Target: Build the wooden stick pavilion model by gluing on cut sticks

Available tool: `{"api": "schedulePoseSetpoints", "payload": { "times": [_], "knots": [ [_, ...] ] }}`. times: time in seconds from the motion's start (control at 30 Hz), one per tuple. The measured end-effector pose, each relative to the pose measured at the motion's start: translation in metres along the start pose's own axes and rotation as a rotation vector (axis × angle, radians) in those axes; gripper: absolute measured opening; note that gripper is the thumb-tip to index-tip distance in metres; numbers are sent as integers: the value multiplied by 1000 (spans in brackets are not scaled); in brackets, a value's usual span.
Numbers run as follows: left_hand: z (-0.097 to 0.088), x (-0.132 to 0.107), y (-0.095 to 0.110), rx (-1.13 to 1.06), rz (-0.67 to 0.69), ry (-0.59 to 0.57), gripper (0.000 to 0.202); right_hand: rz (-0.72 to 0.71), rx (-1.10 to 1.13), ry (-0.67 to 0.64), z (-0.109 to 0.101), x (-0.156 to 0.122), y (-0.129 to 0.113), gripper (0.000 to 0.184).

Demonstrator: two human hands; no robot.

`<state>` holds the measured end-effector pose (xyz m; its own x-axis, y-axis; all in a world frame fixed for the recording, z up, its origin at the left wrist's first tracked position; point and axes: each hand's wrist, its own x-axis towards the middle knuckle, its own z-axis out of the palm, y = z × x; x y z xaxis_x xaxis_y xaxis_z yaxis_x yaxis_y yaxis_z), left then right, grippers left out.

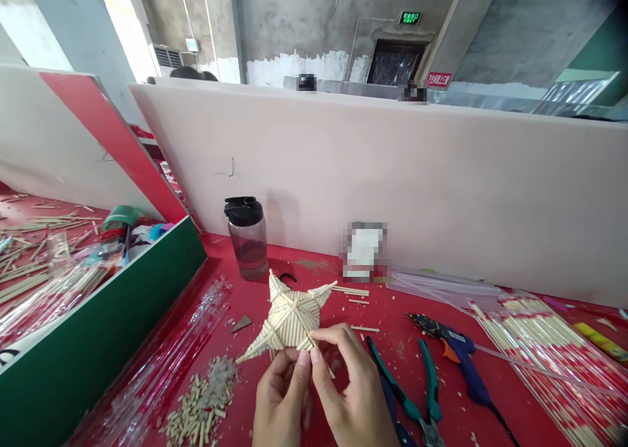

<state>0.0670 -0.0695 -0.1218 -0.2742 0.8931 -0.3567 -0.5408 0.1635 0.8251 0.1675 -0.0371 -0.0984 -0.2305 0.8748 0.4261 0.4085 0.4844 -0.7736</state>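
A five-pointed star built from short pale wooden sticks is held up over the red tabletop. My left hand grips its lower edge between thumb and fingers. From the right, my right hand pinches the lower right part of the same star, thumb and index finger closed on it. Both thumbs almost meet there, and the fingers hide that part of the star. Whether a separate small stick is between the right fingertips I cannot tell. Green-handled pliers lie close to my right hand.
A blue glue gun and bagged sticks lie on the right. Cut stick bits are piled at lower left, near clear wrappers. A water bottle stands by the white partition. A green divider borders the left.
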Motion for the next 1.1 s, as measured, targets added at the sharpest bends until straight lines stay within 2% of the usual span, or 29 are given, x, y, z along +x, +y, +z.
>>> {"api": "schedulePoseSetpoints", "payload": {
  "times": [0.5,0.7,0.9,1.1],
  "knots": [
    [-12,5,5,3,-55,-97,54,15,8,30,10,3,-3,11],
    [-13,8,2,-6,-12,-100,51,33,-3,22,8,3,-7,11],
    [-11,4,8,22,47,-110,41,74,39,-5,5,4,-8,9],
    [-11,4,11,57,96,-130,43,60,70,-11,4,7,-10,7]
  ]
}}
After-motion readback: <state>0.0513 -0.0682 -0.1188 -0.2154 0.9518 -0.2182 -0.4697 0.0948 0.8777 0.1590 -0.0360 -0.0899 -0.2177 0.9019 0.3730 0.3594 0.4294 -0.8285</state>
